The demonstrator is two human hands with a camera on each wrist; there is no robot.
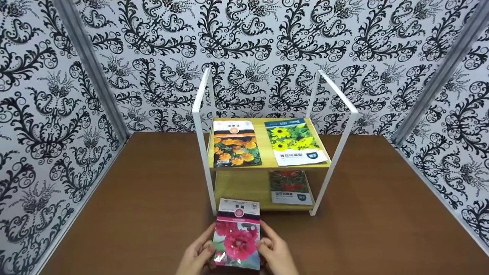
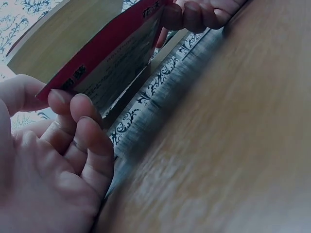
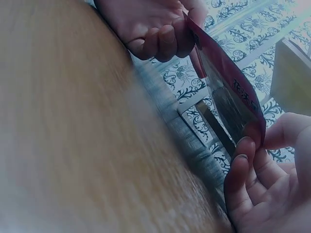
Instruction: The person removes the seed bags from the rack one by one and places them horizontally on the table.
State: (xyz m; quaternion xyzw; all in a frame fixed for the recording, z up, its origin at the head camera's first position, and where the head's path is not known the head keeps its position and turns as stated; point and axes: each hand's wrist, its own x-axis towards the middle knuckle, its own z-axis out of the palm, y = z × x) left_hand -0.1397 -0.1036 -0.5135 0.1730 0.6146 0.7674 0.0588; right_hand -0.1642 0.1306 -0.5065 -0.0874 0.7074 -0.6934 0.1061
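Note:
A seed packet (image 1: 238, 235) with a large pink flower on its front is held between both hands in front of the shelf. My left hand (image 1: 198, 253) pinches its left edge, thumb on the front and fingers behind. The right hand (image 1: 276, 250) pinches the opposite edge in the same way. In the left wrist view the packet's back (image 2: 121, 58) shows a red border and small print, with the left hand's fingertips (image 2: 80, 104) curled against its lower corner. From the right wrist, the packet (image 3: 228, 87) appears nearly edge-on, slightly bowed.
A two-tier shelf (image 1: 263, 147) with white metal sides stands on the brown table (image 1: 160, 198). On its upper board lie an orange-flower packet (image 1: 236, 147) at left and a yellow-flower packet (image 1: 294, 141) at right. A red-flower packet (image 1: 290, 187) lies at the lower right.

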